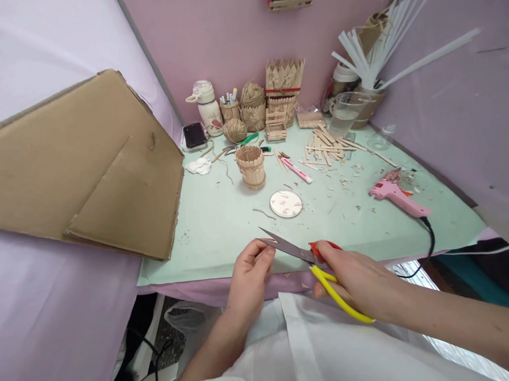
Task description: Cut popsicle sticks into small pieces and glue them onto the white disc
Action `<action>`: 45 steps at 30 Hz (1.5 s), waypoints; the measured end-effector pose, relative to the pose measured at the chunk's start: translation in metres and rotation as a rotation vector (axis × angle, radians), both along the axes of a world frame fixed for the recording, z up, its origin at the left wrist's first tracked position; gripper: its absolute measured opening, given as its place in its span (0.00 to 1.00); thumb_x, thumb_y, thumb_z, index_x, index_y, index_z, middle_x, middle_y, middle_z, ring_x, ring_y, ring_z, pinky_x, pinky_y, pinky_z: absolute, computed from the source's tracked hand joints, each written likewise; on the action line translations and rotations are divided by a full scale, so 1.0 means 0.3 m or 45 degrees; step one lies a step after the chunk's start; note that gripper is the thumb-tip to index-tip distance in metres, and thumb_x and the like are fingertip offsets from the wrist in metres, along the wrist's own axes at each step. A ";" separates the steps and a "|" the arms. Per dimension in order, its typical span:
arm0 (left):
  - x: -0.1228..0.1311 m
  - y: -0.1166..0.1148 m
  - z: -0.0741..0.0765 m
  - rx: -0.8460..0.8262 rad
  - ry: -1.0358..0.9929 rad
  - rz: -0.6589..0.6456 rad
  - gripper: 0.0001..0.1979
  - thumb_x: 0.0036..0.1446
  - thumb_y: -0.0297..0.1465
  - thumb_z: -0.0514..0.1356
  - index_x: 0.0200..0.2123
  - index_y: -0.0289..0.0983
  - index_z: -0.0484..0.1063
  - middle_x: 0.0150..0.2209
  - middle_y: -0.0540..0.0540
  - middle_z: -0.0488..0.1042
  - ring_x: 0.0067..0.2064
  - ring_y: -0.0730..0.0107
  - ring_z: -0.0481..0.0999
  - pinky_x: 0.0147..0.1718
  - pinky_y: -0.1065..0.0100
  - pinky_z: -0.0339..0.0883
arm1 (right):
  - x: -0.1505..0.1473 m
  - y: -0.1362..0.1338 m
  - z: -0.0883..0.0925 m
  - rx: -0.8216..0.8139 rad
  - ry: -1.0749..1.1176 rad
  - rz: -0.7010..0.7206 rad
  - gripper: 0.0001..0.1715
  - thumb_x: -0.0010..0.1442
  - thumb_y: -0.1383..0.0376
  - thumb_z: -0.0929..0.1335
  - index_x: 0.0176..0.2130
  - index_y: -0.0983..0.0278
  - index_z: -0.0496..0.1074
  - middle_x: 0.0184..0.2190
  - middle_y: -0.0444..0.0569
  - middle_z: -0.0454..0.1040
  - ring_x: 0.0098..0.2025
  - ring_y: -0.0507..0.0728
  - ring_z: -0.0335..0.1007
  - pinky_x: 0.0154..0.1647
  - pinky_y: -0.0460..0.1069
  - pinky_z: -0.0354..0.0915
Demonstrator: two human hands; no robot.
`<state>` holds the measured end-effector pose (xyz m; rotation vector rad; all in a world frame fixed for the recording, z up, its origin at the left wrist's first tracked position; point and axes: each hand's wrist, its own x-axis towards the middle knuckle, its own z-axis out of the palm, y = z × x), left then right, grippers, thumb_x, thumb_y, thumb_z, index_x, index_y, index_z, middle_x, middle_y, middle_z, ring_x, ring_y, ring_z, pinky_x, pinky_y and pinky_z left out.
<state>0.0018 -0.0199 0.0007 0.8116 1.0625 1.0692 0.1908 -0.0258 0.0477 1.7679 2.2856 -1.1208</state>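
My right hand [353, 273] is closed round scissors [300, 252] with red and yellow handles, blades pointing left and closed. My left hand [251, 273] pinches a small wooden stick piece against the blades at the table's near edge; the piece is mostly hidden by my fingers. Just beyond lies a round white lid [286, 203] holding small wooden offcuts. Farther back stands a little cup made of wooden sticks [250, 167].
A pink glue gun [397, 197] lies at the right with its black cord over the edge. Loose wooden sticks [325, 144], a pink cutter [296, 170], twine balls, pen cup and bottle crowd the back. A big cardboard sheet [82, 165] overhangs the mint table [205, 227] at left.
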 end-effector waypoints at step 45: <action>0.071 -0.037 -0.022 -0.013 -0.315 0.138 0.05 0.55 0.32 0.59 0.31 0.38 0.68 0.22 0.56 0.56 0.22 0.82 0.52 0.24 0.76 0.52 | -0.004 -0.015 0.008 -0.059 0.003 0.001 0.10 0.56 0.58 0.61 0.31 0.58 0.52 0.27 0.43 0.76 0.28 0.57 0.71 0.23 0.46 0.54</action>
